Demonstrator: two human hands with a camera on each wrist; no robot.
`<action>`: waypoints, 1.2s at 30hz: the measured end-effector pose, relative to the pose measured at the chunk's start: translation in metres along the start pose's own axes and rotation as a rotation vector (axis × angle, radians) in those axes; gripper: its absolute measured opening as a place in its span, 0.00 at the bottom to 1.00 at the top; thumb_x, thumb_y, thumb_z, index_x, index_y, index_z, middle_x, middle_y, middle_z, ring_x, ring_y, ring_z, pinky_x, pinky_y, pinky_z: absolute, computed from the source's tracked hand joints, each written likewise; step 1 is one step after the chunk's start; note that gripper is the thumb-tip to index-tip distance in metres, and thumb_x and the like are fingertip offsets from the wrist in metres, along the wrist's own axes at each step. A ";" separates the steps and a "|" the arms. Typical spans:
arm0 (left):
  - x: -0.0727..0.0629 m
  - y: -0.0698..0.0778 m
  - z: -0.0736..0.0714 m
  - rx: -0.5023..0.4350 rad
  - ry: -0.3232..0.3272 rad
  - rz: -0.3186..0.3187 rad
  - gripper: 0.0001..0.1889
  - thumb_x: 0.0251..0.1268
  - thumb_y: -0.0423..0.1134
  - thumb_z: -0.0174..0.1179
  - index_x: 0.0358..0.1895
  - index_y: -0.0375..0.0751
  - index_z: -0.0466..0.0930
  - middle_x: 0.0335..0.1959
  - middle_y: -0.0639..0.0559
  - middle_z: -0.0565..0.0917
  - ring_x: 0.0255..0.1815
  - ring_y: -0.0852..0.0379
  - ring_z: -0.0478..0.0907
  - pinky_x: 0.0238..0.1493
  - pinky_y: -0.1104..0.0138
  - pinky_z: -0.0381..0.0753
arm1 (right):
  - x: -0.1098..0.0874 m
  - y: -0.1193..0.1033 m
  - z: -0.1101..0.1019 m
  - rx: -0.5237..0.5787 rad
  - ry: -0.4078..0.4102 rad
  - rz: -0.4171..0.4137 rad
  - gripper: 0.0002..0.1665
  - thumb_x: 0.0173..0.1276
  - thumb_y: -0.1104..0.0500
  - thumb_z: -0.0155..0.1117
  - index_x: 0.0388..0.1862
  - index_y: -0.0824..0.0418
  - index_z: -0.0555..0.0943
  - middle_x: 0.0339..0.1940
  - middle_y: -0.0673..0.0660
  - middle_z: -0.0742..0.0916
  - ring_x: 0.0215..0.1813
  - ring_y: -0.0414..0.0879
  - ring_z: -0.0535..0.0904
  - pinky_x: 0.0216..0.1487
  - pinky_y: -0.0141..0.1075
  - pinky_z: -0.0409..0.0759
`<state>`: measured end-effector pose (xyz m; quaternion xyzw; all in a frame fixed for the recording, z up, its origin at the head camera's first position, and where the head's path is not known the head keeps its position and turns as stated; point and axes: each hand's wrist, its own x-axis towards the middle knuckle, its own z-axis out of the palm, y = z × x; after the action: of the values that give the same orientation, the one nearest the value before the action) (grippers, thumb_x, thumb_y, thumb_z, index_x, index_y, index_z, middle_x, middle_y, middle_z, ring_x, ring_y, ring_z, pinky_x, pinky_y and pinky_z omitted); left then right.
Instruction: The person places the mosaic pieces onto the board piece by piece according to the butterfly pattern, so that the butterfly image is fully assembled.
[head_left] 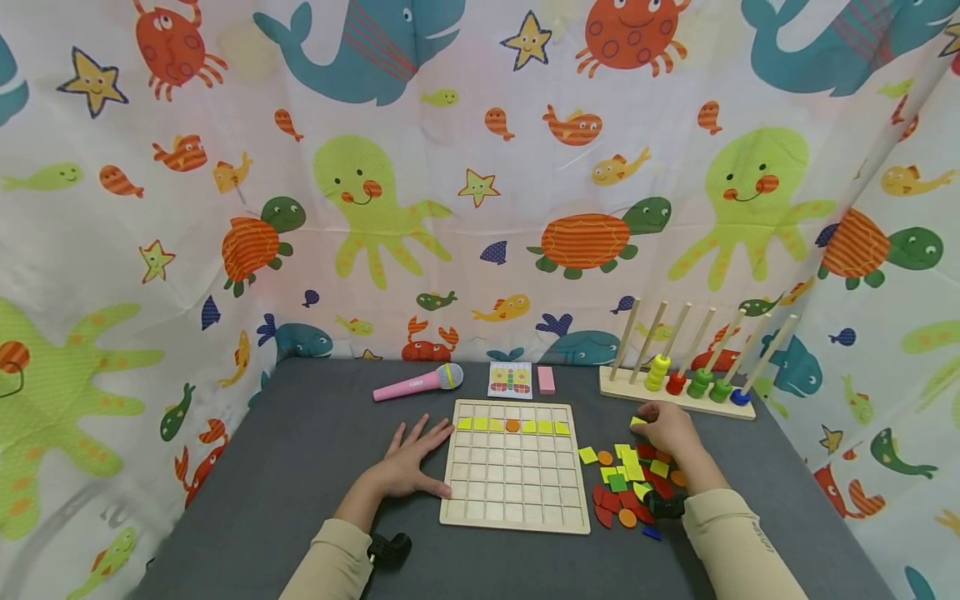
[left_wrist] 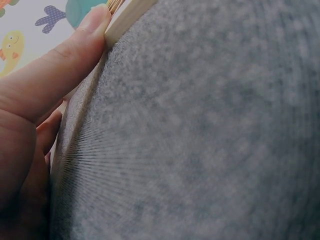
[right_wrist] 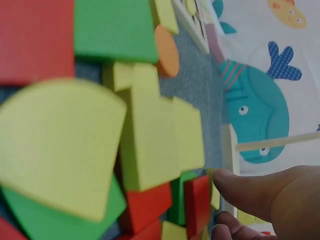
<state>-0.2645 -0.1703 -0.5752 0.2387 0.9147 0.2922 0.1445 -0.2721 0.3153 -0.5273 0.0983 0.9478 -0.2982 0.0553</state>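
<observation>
A small yellow tile [head_left: 638,422] is pinched in curled fingers of the right hand [head_left: 670,429], lower right of centre, above the pile of flat foam shapes [head_left: 628,487]. Left hand [head_left: 408,462] is laid flat, fingers spread, w/ thumb against the wooden grid board [head_left: 514,465] on grey felt tabletop [head_left: 300,467].

Person, two bare hands: left hand [head_left: 408,467], right hand [head_left: 670,429]. Long beige sleeves [head_left: 731,542] reach both wrists; small dark lettering runs along the right one. Black wrist-mounted camera units [head_left: 388,550], one strapped under each cuff.
</observation>
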 end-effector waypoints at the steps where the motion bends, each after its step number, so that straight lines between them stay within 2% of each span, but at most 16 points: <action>1: 0.000 0.000 0.000 0.001 0.000 -0.002 0.62 0.42 0.71 0.73 0.82 0.60 0.51 0.84 0.59 0.48 0.85 0.47 0.28 0.77 0.42 0.17 | 0.001 0.002 0.000 -0.005 -0.003 0.009 0.24 0.69 0.58 0.69 0.58 0.71 0.79 0.56 0.73 0.82 0.55 0.65 0.78 0.56 0.58 0.77; 4: 0.000 0.001 -0.001 0.002 0.000 -0.002 0.62 0.42 0.72 0.72 0.82 0.60 0.51 0.84 0.60 0.48 0.85 0.47 0.28 0.77 0.42 0.17 | 0.003 0.006 -0.001 -0.015 -0.010 0.038 0.22 0.68 0.57 0.70 0.55 0.71 0.80 0.53 0.71 0.83 0.50 0.63 0.79 0.50 0.55 0.79; 8: -0.001 0.003 -0.002 -0.009 0.007 0.014 0.61 0.42 0.71 0.73 0.82 0.58 0.52 0.84 0.55 0.50 0.85 0.42 0.29 0.76 0.39 0.18 | 0.003 0.006 -0.003 -0.015 -0.004 0.045 0.18 0.67 0.56 0.72 0.47 0.68 0.81 0.45 0.67 0.84 0.43 0.57 0.78 0.42 0.47 0.78; 12: -0.003 0.005 -0.002 -0.008 0.011 0.025 0.61 0.43 0.71 0.73 0.82 0.56 0.52 0.84 0.53 0.50 0.84 0.41 0.30 0.76 0.39 0.19 | 0.001 -0.002 -0.001 0.018 0.029 -0.029 0.14 0.67 0.55 0.72 0.39 0.64 0.81 0.36 0.61 0.83 0.35 0.52 0.76 0.34 0.40 0.74; 15: -0.004 0.005 -0.002 -0.007 0.010 0.027 0.62 0.43 0.71 0.72 0.82 0.56 0.52 0.84 0.52 0.50 0.84 0.41 0.30 0.76 0.39 0.19 | -0.003 -0.014 0.002 0.068 0.031 -0.104 0.13 0.67 0.55 0.72 0.38 0.63 0.80 0.33 0.58 0.82 0.32 0.50 0.74 0.30 0.38 0.72; 19: -0.005 0.006 -0.003 -0.005 0.013 0.032 0.61 0.44 0.71 0.72 0.82 0.55 0.52 0.84 0.52 0.50 0.84 0.40 0.30 0.76 0.38 0.19 | -0.008 -0.033 0.008 0.120 0.012 -0.141 0.13 0.68 0.53 0.72 0.38 0.62 0.81 0.33 0.57 0.83 0.33 0.49 0.74 0.30 0.36 0.73; 23: -0.003 0.004 -0.003 -0.004 0.007 0.019 0.61 0.43 0.71 0.73 0.82 0.58 0.52 0.84 0.55 0.49 0.85 0.43 0.29 0.76 0.39 0.18 | -0.011 -0.051 0.016 0.138 -0.006 -0.138 0.13 0.68 0.52 0.72 0.39 0.61 0.83 0.34 0.56 0.83 0.34 0.49 0.75 0.31 0.36 0.74; 30: -0.001 0.000 -0.001 0.003 0.003 0.018 0.62 0.43 0.71 0.73 0.82 0.58 0.51 0.84 0.56 0.49 0.85 0.43 0.29 0.76 0.39 0.18 | -0.017 -0.078 0.033 0.160 -0.023 -0.201 0.11 0.69 0.52 0.70 0.39 0.59 0.86 0.33 0.55 0.84 0.34 0.48 0.75 0.32 0.36 0.75; 36: 0.003 -0.006 0.002 0.022 0.001 0.002 0.63 0.40 0.74 0.71 0.82 0.64 0.49 0.84 0.63 0.47 0.85 0.50 0.27 0.77 0.42 0.17 | -0.025 -0.106 0.047 0.196 -0.054 -0.241 0.09 0.69 0.54 0.71 0.39 0.59 0.87 0.32 0.54 0.85 0.34 0.48 0.75 0.31 0.36 0.74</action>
<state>-0.2682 -0.1717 -0.5809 0.2413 0.9177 0.2823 0.1408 -0.2692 0.1996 -0.5030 -0.0192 0.9173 -0.3962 0.0346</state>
